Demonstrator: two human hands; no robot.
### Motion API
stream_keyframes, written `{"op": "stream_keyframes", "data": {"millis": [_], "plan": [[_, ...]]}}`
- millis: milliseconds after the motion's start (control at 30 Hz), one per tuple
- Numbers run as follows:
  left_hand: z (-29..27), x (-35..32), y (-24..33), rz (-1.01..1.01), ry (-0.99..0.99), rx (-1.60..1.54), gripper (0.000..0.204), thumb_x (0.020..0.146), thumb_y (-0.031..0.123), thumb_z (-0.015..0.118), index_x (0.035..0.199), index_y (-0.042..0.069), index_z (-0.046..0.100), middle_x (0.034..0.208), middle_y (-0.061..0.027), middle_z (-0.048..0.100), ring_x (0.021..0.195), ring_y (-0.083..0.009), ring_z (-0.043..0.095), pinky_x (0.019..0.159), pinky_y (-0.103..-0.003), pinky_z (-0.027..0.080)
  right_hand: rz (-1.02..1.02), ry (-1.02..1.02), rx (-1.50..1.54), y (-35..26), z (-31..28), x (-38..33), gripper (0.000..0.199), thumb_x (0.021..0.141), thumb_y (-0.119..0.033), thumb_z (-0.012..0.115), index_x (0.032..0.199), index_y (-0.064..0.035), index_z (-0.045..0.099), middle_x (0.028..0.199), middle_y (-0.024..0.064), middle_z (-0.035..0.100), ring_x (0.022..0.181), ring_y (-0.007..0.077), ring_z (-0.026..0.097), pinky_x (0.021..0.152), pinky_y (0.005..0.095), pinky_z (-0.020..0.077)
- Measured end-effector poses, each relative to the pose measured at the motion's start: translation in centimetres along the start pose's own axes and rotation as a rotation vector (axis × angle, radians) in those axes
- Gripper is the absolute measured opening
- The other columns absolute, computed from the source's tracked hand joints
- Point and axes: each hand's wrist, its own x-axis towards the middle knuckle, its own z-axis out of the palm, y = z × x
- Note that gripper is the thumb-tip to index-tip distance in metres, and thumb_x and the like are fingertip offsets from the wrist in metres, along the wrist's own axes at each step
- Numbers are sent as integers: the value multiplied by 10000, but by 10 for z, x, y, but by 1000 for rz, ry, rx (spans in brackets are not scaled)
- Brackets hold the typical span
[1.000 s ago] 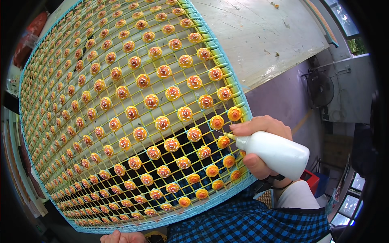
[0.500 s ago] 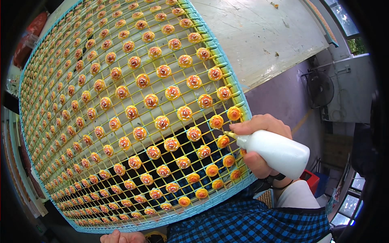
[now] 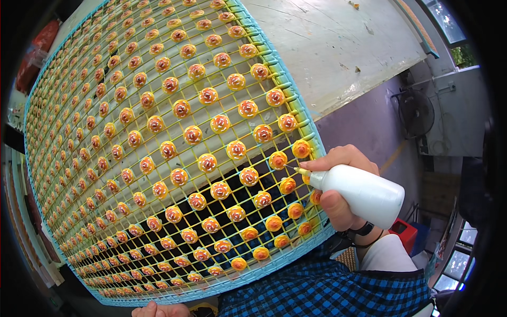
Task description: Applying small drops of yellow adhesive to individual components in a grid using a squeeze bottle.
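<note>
My right hand (image 3: 338, 207) is closed around a white squeeze bottle (image 3: 364, 195), lying tilted with its thin metal needle tip (image 3: 293, 169) toward the panel. That tip is right beside an orange and yellow flower (image 3: 278, 160) near the panel's right edge. Many such flowers dot the large wire grid panel (image 3: 320, 244), which has a light blue woven rim. White strokes mark most flowers; several at the lower right, such as one flower (image 3: 261, 253), show none. At the bottom edge my left hand (image 3: 161, 310) has curled fingers close below the rim; the frame cuts off most of it.
Under the panel's far part lies a pale worktable (image 3: 338, 47) with scratches and flecks. A black fan (image 3: 416, 113) stands at the right by the wall. A red bin (image 3: 402, 232) is beyond my right forearm.
The needle tip has come nearer to the flower at the right edge. The panel appears shifted slightly left in view. My left hand has hardly moved.
</note>
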Motion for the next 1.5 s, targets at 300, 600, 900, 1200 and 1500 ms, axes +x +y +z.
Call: {"op": "stream_keyframes", "data": {"millis": [300, 600, 900, 1200, 1500], "plan": [[0, -2, -2, 9, 8, -24, 271, 933, 259, 311, 877, 64, 490, 759, -56, 562, 705, -184, 416, 692, -294, 348, 57, 49, 69, 2, 2, -2, 307, 776, -335, 662, 831, -36, 612, 707, 66, 572, 531, 180, 581, 482, 259, 457], [0, -3, -3, 12, 23, -33, 271, 933, 259, 312, 891, 65, 496, 774, -61, 572, 729, -190, 426, 704, -304, 350, 41, 93, 101, 2, 4, 0, 309, 767, -306, 682, 863, -19, 619, 758, 72, 590, 554, 168, 587, 491, 252, 461], [0, -2, -2, 7, 34, -20, 273, 933, 257, 313, 879, 65, 499, 754, -62, 575, 721, -191, 428, 698, -301, 351, 9, 61, 46, 2, 3, 0, 313, 770, -313, 680, 858, -20, 613, 753, 68, 585, 549, 173, 585, 485, 259, 461], [0, -1, 0, -11, 10, -27, 259, 933, 243, 313, 878, 65, 493, 762, -60, 569, 721, -188, 432, 710, -304, 348, 39, 72, 101, 2, 5, 3, 307, 750, -290, 700, 878, -23, 620, 760, 72, 599, 549, 176, 590, 494, 253, 468], [1, -1, 0, -8, 18, -41, 252, 932, 236, 321, 879, 59, 492, 768, -67, 568, 717, -189, 435, 701, -305, 347, 3, 40, 27, 2, 5, 5, 288, 746, -262, 703, 870, -16, 620, 757, 83, 609, 542, 177, 593, 492, 252, 470]]}}
